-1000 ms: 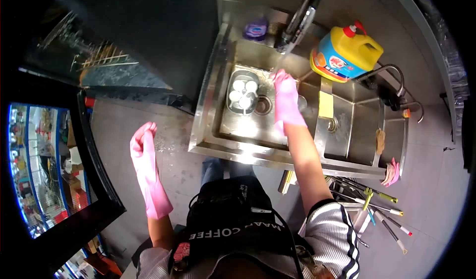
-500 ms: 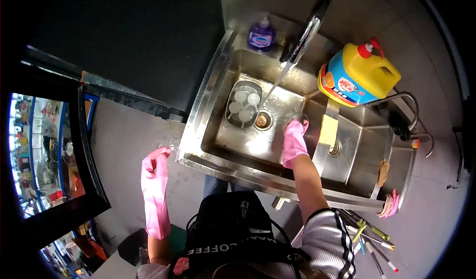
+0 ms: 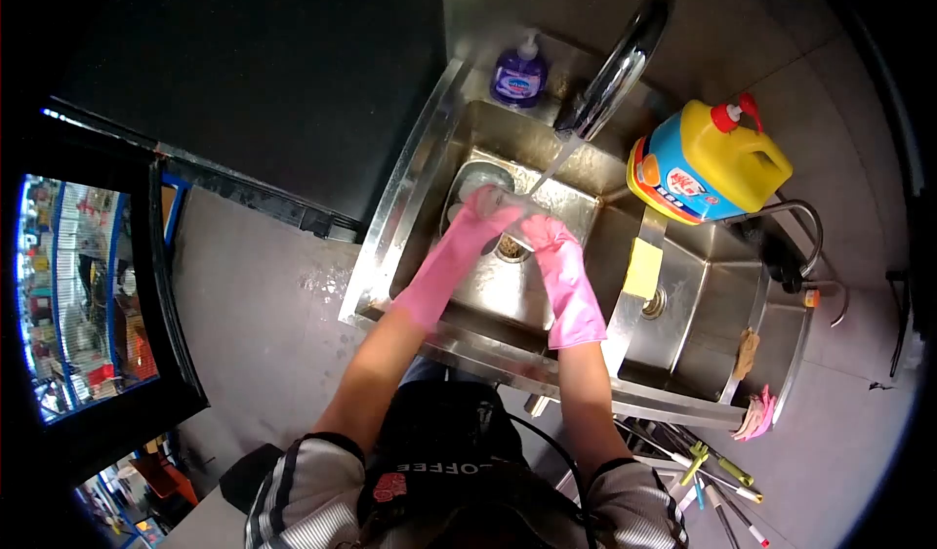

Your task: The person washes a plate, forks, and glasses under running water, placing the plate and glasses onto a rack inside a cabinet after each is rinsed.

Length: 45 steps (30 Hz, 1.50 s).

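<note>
Both of my hands wear pink rubber gloves and meet over the left sink basin. Between them is a clear, see-through container, its exact kind hard to make out. My left hand closes on its left side, and my right hand grips it from the right. Water runs from the chrome faucet just above. Behind my left glove, a grey tub with round pale pieces sits in the basin, partly hidden. The drain shows below the container.
A purple soap bottle stands on the back ledge. The large yellow detergent jug is at the right rear. A yellow cloth lies on the divider. Pink gloves hang at the right edge, near several long-handled tools on the floor.
My left hand has swung in from outside the sink to the container. My right hand has moved left and up with the container, nearer the running water.
</note>
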{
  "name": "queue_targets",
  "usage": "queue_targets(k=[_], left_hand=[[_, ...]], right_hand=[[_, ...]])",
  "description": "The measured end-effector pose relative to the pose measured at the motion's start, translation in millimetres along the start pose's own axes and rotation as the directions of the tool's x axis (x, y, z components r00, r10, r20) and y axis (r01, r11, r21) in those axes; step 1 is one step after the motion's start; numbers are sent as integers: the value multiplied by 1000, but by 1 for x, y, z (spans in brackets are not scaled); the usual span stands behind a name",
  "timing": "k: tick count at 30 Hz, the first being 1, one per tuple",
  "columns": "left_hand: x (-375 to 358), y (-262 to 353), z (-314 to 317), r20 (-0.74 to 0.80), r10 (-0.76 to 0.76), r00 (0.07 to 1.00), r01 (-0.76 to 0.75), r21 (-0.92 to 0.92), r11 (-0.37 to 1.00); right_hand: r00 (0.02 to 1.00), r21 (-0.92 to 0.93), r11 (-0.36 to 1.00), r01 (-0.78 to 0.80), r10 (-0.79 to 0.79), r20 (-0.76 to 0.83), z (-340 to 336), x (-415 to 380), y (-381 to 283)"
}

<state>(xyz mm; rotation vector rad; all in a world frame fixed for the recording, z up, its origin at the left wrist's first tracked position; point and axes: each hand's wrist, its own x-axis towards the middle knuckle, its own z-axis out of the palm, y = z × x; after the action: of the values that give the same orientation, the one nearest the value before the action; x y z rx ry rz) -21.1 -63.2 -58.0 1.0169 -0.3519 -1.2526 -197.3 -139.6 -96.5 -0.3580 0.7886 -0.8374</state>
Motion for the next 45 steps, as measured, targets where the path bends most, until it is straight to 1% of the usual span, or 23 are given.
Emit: queue_targets(k=[1, 2, 3, 5, 7, 10, 13, 17, 18, 21, 24, 29, 31, 32, 33, 35, 36, 39, 40, 41, 43, 44, 45], left_hand=[[10, -4, 6, 14, 33, 999, -33, 1, 999], [20, -8, 12, 29, 66, 997, -66, 2, 998], [19, -5, 20, 30, 106, 994, -109, 134, 985], [17, 16, 41, 52, 191, 980, -196, 392, 899], [12, 29, 62, 141, 265, 954, -282, 720, 634], [20, 46, 83, 359, 128, 925, -381, 877, 292], [17, 48, 79, 517, 163, 840, -525, 702, 481], [14, 59, 84, 484, 76, 871, -476, 799, 368], [37, 16, 73, 367, 281, 887, -461, 746, 481], [60, -2, 82, 154, 226, 962, -242, 863, 444], [64, 5, 94, -33, 98, 995, 2, 954, 299], [66, 22, 95, -246, 22, 969, 243, 965, 95], [56, 52, 84, -202, -160, 966, 227, 962, 154], [47, 72, 79, -77, -307, 948, 168, 944, 282], [37, 93, 74, 52, -443, 895, 154, 896, 416], [16, 84, 44, 383, -329, 863, 131, 460, 878], [22, 68, 24, 382, -305, 872, 107, 459, 882], [10, 65, 3, 399, -290, 870, 127, 387, 913], [9, 58, -7, 381, -309, 871, 155, 384, 910], [8, 51, -17, 363, -328, 872, 183, 381, 906], [0, 48, -21, 161, -423, 891, 250, 604, 757], [-6, 45, -22, 148, -271, 951, -16, 901, 434], [-11, 40, -29, 164, -222, 961, -24, 852, 524]], right_hand=[[997, 88, 995, -45, 50, -58, -3, 7, 6], [990, 210, 974, -90, 65, 123, -8, 13, 8], [951, 305, 937, -173, 78, 299, -14, 20, 9], [992, 217, 968, -125, 120, 33, 33, -6, -2], [969, 208, 964, -166, 198, -145, 51, -10, -8], [966, 283, 924, -256, 258, 30, 71, -20, -19], [981, 314, 930, -191, 170, 95, 70, -5, -11], [974, 328, 941, -79, 3, 227, 74, 35, 6], [962, 330, 942, -57, -37, 271, 78, 41, 8], [947, 363, 932, -5, -112, 300, 85, 50, 15], [993, 416, 909, 33, -75, 86, 86, 49, 17], [972, 474, 879, 52, 63, -224, 76, 51, 18], [959, 462, 886, 26, 108, -261, 72, 44, 15], [990, 315, 944, 98, -59, -131, 81, 24, 4], [994, 226, 969, 97, -82, -76, 99, 1, -9], [999, 109, 993, 48, -47, -6, 117, -21, -18], [1000, 80, 997, -2, 1, 8, 115, -18, -16], [993, -75, 993, 86, -79, 93, 118, -21, -10], [969, -215, 975, 63, -8, 248, 114, -22, -16], [968, -389, 906, 170, -79, 240, 114, -21, -14], [943, -685, 649, 332, -211, 257, 114, -18, -8], [945, -802, 501, 325, -208, 253, 111, -15, -15], [945, -870, 403, 285, -268, 186, 118, -18, -22]])
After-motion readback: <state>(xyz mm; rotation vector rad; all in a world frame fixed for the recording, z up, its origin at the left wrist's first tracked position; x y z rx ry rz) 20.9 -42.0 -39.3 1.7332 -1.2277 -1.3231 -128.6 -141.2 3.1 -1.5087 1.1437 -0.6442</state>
